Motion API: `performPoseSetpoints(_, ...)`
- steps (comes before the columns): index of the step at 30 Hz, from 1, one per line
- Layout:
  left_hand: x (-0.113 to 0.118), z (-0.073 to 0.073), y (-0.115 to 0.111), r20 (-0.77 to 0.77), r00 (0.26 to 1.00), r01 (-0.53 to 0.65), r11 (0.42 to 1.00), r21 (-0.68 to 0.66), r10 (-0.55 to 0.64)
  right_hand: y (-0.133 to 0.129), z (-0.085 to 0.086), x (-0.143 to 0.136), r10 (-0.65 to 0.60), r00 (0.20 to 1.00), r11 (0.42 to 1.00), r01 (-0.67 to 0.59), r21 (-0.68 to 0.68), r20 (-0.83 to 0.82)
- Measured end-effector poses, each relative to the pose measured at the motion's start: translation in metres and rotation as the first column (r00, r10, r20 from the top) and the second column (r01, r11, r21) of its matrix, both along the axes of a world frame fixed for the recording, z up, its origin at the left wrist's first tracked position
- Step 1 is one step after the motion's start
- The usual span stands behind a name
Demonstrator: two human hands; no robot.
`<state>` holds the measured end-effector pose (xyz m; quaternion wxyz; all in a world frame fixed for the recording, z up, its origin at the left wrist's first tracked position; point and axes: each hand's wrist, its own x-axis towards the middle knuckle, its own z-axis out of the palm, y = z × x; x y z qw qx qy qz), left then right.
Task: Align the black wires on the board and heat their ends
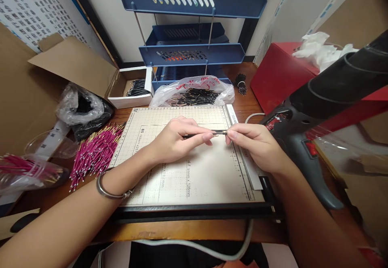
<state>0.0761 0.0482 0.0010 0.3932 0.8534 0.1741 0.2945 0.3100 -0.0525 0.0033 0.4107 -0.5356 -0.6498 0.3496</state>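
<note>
My left hand [182, 138], with a metal bangle on its wrist, is closed around a thin black rod [218, 132]. At the rod's right end, the fingertips of my right hand [253, 140] pinch it. A small gold-coloured tip shows just below the rod, between the two hands; what it belongs to is hard to make out. Both hands are above a cream cutting board [212, 171] printed with grid lines and paper sizes.
Magenta rods [95, 152] lie left of the board. Behind it are a plastic bag [194, 94] of black rods, a white box [130, 99] and a blue rack [190, 53]. A black heat gun [303, 126] and red box [281, 72] stand right.
</note>
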Motion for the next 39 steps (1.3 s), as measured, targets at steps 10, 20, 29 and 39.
performPoseSetpoints(10,-0.004,-0.008,0.020,0.014,0.936,-0.349,0.923,0.162,0.351,0.003,-0.007,0.010,-0.040,0.906,0.996,0.004,0.086,0.421)
performPoseSetpoints(20,-0.009,-0.007,0.024,-0.225,0.960,-0.076,0.932,0.355,0.164,0.006,-0.013,0.007,-0.062,0.885,0.995,0.016,0.104,0.461)
performPoseSetpoints(29,-0.001,-0.011,0.016,-0.292,0.949,-0.009,0.940,0.340,0.115,0.007,-0.013,0.002,-0.105,0.893,0.992,0.063,0.111,0.438)
performPoseSetpoints(39,0.001,-0.008,0.008,-0.333,0.933,0.012,0.911,0.412,0.138,0.009,-0.016,0.002,-0.091,0.875,0.992,0.040,0.117,0.475)
